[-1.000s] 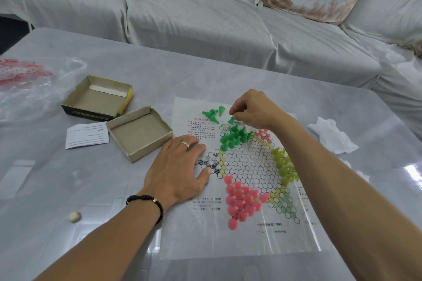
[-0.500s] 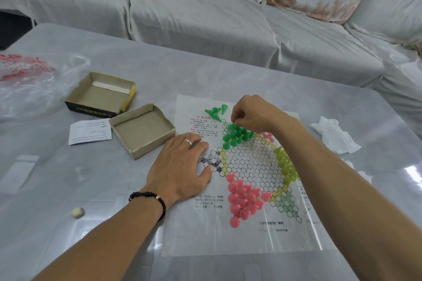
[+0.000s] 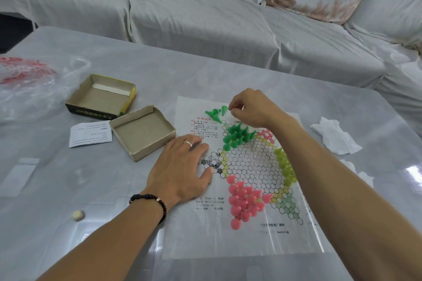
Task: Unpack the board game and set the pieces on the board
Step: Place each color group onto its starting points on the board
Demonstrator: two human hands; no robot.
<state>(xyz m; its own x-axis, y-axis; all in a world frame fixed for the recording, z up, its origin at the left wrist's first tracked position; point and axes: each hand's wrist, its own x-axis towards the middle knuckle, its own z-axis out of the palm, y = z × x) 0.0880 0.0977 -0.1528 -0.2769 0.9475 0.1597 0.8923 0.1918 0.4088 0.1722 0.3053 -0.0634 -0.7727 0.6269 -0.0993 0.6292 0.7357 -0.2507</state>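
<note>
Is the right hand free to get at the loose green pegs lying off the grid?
Probably yes. The right hand hovers just right of the loose green plastic pegs on the paper board, with nothing between them.

On the grey glossy surface (image 3: 114, 189) the printed paper game board (image 3: 239, 242) lies at centre, two open cardboard box halves (image 3: 141, 131) at its ten o'clock, a crumpled white tissue (image 3: 334, 136) at two o'clock, and a clear plastic bag (image 3: 29, 93) far toward nine o'clock.
</note>
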